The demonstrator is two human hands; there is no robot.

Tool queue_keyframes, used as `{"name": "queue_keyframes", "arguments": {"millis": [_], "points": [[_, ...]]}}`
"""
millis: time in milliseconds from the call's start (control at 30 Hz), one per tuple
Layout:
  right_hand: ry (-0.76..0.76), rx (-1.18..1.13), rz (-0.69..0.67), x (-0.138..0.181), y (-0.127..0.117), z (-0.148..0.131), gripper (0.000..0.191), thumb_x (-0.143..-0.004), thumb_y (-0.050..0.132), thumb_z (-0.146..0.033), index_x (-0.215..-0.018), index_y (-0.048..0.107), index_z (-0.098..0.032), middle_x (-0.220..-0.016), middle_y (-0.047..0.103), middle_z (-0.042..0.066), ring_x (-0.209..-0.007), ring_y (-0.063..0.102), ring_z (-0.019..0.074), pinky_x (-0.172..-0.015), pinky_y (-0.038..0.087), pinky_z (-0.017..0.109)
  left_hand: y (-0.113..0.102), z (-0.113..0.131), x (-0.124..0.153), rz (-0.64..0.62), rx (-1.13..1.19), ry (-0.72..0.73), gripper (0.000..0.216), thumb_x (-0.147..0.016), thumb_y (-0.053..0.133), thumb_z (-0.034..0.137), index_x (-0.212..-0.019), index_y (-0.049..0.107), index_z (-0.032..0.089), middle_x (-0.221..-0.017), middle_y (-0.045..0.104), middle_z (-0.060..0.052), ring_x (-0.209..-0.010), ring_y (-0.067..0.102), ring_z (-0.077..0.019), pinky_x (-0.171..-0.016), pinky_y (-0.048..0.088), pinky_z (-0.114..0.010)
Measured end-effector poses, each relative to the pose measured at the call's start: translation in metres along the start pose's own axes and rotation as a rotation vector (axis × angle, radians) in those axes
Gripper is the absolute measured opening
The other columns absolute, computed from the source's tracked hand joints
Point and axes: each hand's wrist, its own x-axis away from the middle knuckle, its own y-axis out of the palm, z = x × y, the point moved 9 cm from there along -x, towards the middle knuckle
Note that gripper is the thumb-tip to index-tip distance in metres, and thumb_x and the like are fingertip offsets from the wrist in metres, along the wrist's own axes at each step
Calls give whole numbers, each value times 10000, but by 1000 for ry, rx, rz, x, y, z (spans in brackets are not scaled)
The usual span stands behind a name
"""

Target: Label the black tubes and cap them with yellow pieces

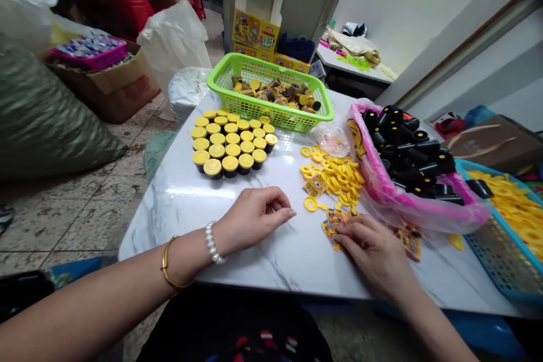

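My left hand rests on the white marble table, fingers curled loosely with thumb and forefinger pinched; nothing shows between them. It wears a pearl bracelet and a gold bangle. My right hand lies palm down with its fingertips on small yellow printed stickers near the table's front edge. Just beyond it is a heap of yellow plastic rings. Rows of black caps with yellow tops stand upright ahead of my left hand.
A green basket of mixed pieces stands at the table's back. A pink-lined bin of black tubes sits on the right, next to a blue basket of yellow rings. Bags and boxes crowd the floor at left.
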Motion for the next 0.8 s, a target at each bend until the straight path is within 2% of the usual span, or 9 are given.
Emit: {"name": "queue_keyframes", "arguments": {"millis": [67, 200, 333, 433, 533, 633, 700, 733, 800], "points": [[22, -58, 44, 5, 3, 7, 199, -901, 620, -402, -832, 724, -246, -880, 703, 48, -797, 680, 217, -716, 539, 352, -4, 2, 0, 38, -15, 13, 126, -809, 679, 291, -766, 698, 174, -612, 620, 0, -554, 504, -109, -542, 364, -206], [5, -51, 99, -2, 7, 26, 262, -876, 635, -482, -940, 738, -249, -916, 708, 46, -789, 679, 227, -721, 533, 375, -8, 5, -1, 70, -58, 41, 137, -814, 676, 293, -772, 691, 164, -624, 624, -5, -560, 514, -103, -531, 371, -198], [-69, -33, 170, -10, 3, 28, 253, -889, 616, -461, -834, 758, -258, -862, 699, 29, -762, 678, 215, -708, 529, 361, -9, 2, 4, 94, -3, -24, 170, -808, 669, 318, -796, 667, 148, -668, 643, -17, -527, 525, -96, -492, 394, -195], [-136, -96, 307, -8, -15, 5, 178, -880, 652, -382, -859, 770, -251, -907, 690, 40, -794, 673, 193, -708, 536, 318, -5, 1, 16, 117, 103, -114, 222, -806, 666, 358, -818, 644, 137, -738, 667, -39, -532, 557, -103, -484, 430, -205], [-247, -222, 383, -9, -25, -39, 104, -875, 677, -273, -921, 763, -236, -943, 693, 51, -840, 672, 175, -726, 540, 280, 3, 4, 33, 117, 198, -162, 332, -801, 683, 441, -897, 657, 125, -826, 681, -67, -617, 599, -123, -469, 407, -191], [-377, -330, 298, -18, -15, -91, 131, -900, 641, -219, -969, 751, -238, -900, 698, 44, -788, 666, 155, -686, 526, 262, 2, 4, 50, 167, 310, -170, 346, -774, 729, 424, -922, 685, 114, -796, 664, -45, -604, 546, -93, -490, 388, -183], [-392, -433, 188, -28, -2, -116, 171, -902, 630, -231, -1038, 733, -239, -872, 698, 39, -758, 657, 153, -678, 520, 268, -9, 3, 63, 265, 357, -142, 284, -762, 753, 370, -855, 696, 108, -732, 644, -23, -571, 499, -71, -524, 393, -190], [-350, -517, 125, -34, 6, -122, 236, -884, 651, -256, -1114, 705, -235, -878, 700, 38, -746, 653, 153, -671, 521, 270, -17, 2, 70, 324, 371, -130, 258, -758, 758, 347, -822, 695, 105, -713, 641, -21, -568, 493, -71, -535, 396, -196], [-169, -728, -38, -45, 27, -125, 442, -836, 697, -341, -1250, 617, -207, -900, 701, 42, -710, 642, 151, -628, 517, 267, -33, -3, 86, 451, 384, -119, 226, -749, 762, 313, -799, 691, 104, -706, 650, -29, -575, 507, -81, -542, 402, -207]]}}
